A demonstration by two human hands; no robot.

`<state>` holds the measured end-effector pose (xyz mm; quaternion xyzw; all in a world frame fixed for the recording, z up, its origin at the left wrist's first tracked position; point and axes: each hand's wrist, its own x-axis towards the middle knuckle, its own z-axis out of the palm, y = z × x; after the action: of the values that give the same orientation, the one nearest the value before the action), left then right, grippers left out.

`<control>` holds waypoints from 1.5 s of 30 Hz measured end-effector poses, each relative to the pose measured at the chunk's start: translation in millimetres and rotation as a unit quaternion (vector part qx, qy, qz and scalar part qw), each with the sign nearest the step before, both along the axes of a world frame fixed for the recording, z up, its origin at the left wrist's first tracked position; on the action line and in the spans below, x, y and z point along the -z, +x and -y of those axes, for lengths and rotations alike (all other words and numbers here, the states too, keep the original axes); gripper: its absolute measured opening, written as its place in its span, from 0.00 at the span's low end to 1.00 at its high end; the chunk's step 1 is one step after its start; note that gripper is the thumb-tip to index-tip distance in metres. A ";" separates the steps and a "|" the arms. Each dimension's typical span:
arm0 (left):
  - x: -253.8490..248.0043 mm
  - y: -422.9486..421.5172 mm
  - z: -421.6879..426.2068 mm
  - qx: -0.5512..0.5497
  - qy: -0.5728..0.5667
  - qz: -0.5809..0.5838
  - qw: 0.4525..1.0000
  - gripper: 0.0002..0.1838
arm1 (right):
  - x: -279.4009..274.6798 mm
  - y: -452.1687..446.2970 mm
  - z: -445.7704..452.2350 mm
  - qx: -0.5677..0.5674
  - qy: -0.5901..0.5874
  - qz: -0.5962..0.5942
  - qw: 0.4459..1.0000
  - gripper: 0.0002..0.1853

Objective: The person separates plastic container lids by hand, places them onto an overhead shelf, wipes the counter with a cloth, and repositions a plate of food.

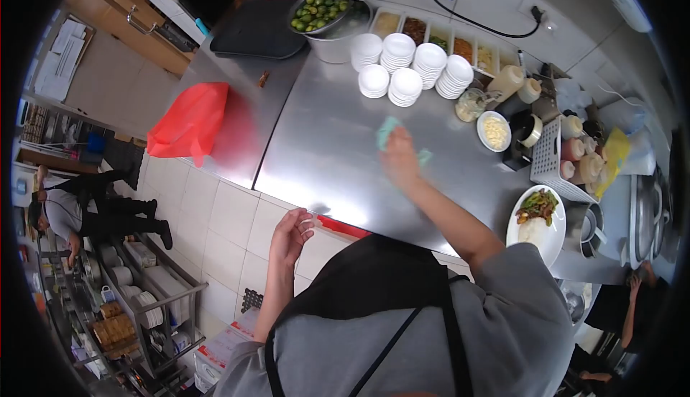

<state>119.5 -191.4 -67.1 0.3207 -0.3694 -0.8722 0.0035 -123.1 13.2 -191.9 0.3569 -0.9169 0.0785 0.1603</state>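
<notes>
My right hand (399,158) presses a light green cloth (389,132) against the steel counter (323,127); bits of the cloth stick out on both sides of the fingers. Just beyond it stand several stacks of small white dishes (405,86). Off the counter's front edge, my left hand (291,233) hangs in the air with loosely bent fingers and nothing visible in them. A red strip (342,226) shows below the edge near that hand.
A red bag (190,124) lies on the left counter section. At the back are a bowl of small green fruits (316,16) and a tray of toppings (438,37). To the right stand a bowl of pale shreds (494,131), a bottle basket (550,156) and a plated meal (535,228). Other people work nearby.
</notes>
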 end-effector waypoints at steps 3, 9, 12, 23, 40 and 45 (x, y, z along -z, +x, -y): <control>-0.8 13.9 11.4 -0.004 -0.026 0.004 1.000 0.15 | -27.7 -3.2 84.9 -0.055 -0.123 0.138 0.981 0.28; -6.7 20.9 24.5 -0.001 -0.069 0.036 0.997 0.13 | -7.3 -74.0 222.2 -0.021 -0.144 0.051 0.988 0.26; -13.3 1.2 27.3 0.042 -0.148 0.055 0.986 0.15 | -3.9 -22.7 249.6 -0.149 -0.020 0.074 0.986 0.27; -38.1 -218.3 -91.1 0.251 -0.554 -0.276 0.744 0.19 | -40.7 69.0 -102.2 -0.007 -0.094 0.192 0.977 0.24; -2.1 -338.4 -225.4 0.286 -0.788 -0.298 0.456 0.28 | -123.3 -80.2 -194.3 0.164 -0.289 0.004 0.943 0.13; 4.1 -289.0 -178.9 0.272 -0.786 -0.308 0.461 0.28 | -82.0 -169.6 -141.6 0.137 -0.164 -0.026 0.977 0.12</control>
<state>-169.5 -12.5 -71.2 -0.2238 -0.9426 -0.2112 0.1298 -292.7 154.8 -109.8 0.1987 -0.9273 0.1954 0.2500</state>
